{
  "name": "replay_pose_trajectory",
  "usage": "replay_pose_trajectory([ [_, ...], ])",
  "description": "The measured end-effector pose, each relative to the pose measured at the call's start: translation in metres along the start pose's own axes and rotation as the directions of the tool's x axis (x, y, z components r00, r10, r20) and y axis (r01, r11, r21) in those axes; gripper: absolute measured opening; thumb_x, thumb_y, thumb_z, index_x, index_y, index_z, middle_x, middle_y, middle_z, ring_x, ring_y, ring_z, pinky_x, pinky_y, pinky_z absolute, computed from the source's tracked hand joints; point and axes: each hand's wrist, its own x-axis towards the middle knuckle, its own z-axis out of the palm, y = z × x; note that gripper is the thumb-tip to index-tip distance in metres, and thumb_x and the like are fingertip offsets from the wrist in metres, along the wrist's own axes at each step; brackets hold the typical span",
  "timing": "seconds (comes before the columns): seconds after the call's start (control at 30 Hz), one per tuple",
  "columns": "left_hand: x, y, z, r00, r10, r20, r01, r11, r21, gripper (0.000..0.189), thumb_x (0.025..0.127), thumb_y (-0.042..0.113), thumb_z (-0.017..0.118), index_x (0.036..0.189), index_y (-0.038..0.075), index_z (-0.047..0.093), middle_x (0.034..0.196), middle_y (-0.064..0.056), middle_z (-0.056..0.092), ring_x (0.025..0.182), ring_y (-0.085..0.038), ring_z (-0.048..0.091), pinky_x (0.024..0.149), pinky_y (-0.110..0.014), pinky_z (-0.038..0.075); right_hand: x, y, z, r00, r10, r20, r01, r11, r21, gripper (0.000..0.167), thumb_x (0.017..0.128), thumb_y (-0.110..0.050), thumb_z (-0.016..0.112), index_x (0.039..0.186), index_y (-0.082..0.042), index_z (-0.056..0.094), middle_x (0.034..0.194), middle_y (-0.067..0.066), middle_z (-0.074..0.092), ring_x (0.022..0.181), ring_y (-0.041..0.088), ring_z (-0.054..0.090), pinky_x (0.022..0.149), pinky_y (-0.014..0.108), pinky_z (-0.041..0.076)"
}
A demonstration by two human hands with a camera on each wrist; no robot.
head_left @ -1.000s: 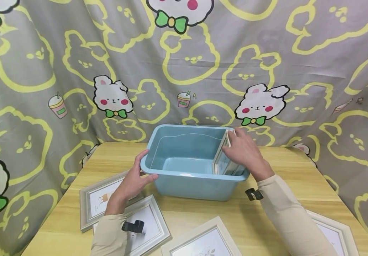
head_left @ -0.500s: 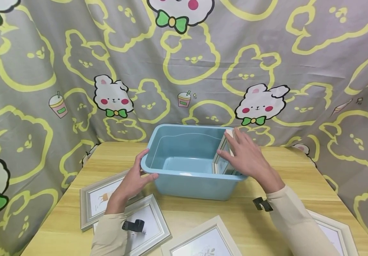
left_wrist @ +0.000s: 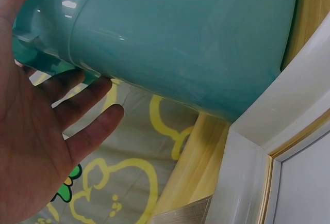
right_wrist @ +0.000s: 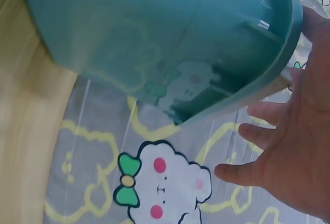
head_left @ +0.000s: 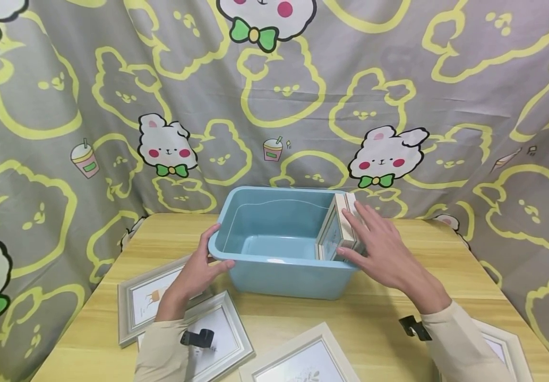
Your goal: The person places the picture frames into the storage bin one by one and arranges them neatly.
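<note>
A blue plastic basin (head_left: 274, 278) stands on the wooden table, with several picture frames (head_left: 332, 236) leaning on edge against its right end. My left hand (head_left: 197, 273) holds the basin's left front corner, thumb along the front rim and forefinger at the side; in the left wrist view its other fingers (left_wrist: 87, 100) hang loosely below the rim. My right hand (head_left: 382, 246) is spread beside the basin's right end, fingertips at the edges of the frames. The right wrist view shows its fingers (right_wrist: 237, 175) extended outside the basin wall, holding nothing.
Around the basin lie more picture frames: a grey one (head_left: 128, 313) at left, a silver one (head_left: 243, 334) partly under my left sleeve, a cream one (head_left: 334, 345) at front and another (head_left: 513, 342) by my right forearm. A patterned curtain (head_left: 293, 63) hangs behind the table (head_left: 446, 260).
My right hand has loosened from the frames in the basin and drawn back to the right and toward me, fingers spreading. The left hand and the basin have stayed in place.
</note>
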Motion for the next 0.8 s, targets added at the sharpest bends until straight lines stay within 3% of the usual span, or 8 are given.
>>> replay_pose_trajectory([
  [0.23, -0.002, -0.001, -0.002, 1.0, 0.016, -0.009, -0.015, 1.0, 0.016, 0.089, 0.087, 0.027, 0.072, 0.152, 0.03, 0.012, 0.144, -0.02, 0.042, 0.128, -0.043, 0.048, 0.101, -0.063, 0.04, -0.022, 0.014, 0.0, 0.999, -0.033, -0.016, 0.034, 0.998, 0.059, 0.083, 0.09, -0.051, 0.061, 0.156, -0.021, 0.019, 0.162, 0.013, 0.017, 0.147, 0.04, 0.017, 0.11, 0.066, 0.019],
  [0.5, -0.002, -0.001, -0.003, 1.0, 0.022, -0.01, -0.022, 1.0, 0.005, 0.089, 0.086, 0.027, 0.073, 0.152, 0.035, 0.013, 0.144, -0.019, 0.044, 0.128, -0.04, 0.049, 0.102, -0.061, 0.04, -0.054, 0.032, 0.006, 1.0, -0.013, -0.025, 0.016, 0.992, 0.126, 0.075, 0.095, -0.037, 0.059, 0.155, -0.017, 0.02, 0.161, 0.015, 0.017, 0.146, 0.041, 0.019, 0.105, 0.067, 0.022],
  [0.8, 0.0, -0.002, -0.001, 0.999, 0.036, -0.006, -0.036, 0.999, 0.017, 0.089, 0.087, 0.027, 0.072, 0.153, 0.029, 0.013, 0.143, -0.021, 0.044, 0.127, -0.041, 0.049, 0.101, -0.061, 0.04, -0.091, 0.048, 0.006, 0.991, 0.092, 0.102, -0.109, 0.977, 0.185, 0.064, 0.101, -0.035, 0.047, 0.156, -0.02, 0.018, 0.159, 0.024, 0.016, 0.142, 0.051, 0.018, 0.103, 0.07, 0.02],
])
